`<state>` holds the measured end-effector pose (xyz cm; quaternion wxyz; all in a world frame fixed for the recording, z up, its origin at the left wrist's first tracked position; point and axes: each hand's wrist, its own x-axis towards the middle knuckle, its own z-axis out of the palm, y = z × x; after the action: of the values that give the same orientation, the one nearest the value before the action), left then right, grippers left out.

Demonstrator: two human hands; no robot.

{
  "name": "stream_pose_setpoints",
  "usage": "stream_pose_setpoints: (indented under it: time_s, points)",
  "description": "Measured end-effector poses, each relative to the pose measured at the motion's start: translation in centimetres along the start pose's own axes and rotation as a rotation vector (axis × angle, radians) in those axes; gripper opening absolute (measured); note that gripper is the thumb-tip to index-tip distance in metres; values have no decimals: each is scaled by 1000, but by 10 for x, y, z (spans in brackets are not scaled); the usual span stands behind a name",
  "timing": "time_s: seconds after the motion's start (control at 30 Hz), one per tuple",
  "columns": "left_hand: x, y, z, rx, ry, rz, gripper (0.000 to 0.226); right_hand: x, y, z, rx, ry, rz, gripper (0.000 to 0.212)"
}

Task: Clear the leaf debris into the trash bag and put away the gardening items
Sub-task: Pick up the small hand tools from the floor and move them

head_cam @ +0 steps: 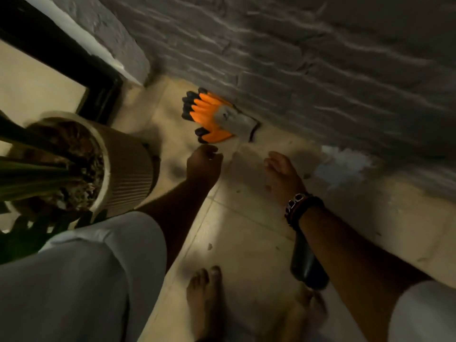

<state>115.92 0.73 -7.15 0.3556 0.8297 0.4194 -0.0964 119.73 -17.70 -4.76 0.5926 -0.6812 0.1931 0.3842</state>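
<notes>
The orange, black-tipped fabric gardening gloves point(212, 117), apparently one stacked pair, lie on the tiled floor point(246, 218) against the grey stone wall point(320, 70), just beyond the left hand point(203, 164), whose fingers curl loosely around nothing. The right hand point(281, 174) hangs relaxed, fingers straight and empty, well right of them. Judging by that, putting away looks nearly finished; a few leaf specks point(209, 246) remain nearer the person. One ribbed beige plant pot point(128, 164) stands left; no trash bag shows.

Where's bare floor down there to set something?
Bare tile lies between the left hand and right hand, running back to the bare foot. It is crowded by the ribbed pot at left and by the orange gloves against the stone wall.
</notes>
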Motion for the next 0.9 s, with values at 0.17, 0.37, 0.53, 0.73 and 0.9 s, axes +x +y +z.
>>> stream_pose_setpoints:
  time_s: [0.17, 0.37, 0.53, 0.73, 0.9]
  points:
    - [-16, -12, 13, -81, -24, -129, 24, 1, 6, 10, -37, -3, 28, 41]
    - [-59, -48, 20, -194, 2, -192, 23, -4, 25, 32, -85, -39, 54, 40]
    - [-99, -100, 19, -224, 58, -256, 28, -16, 70, 56, -104, -81, 72, 40]
    - [-161, -174, 29, -158, 86, -387, 31, -44, 135, 78, -95, -143, 126, 38]
    - [-214, -204, 46, -194, 11, -417, 29, -79, 175, 84, -126, -111, 148, 39]
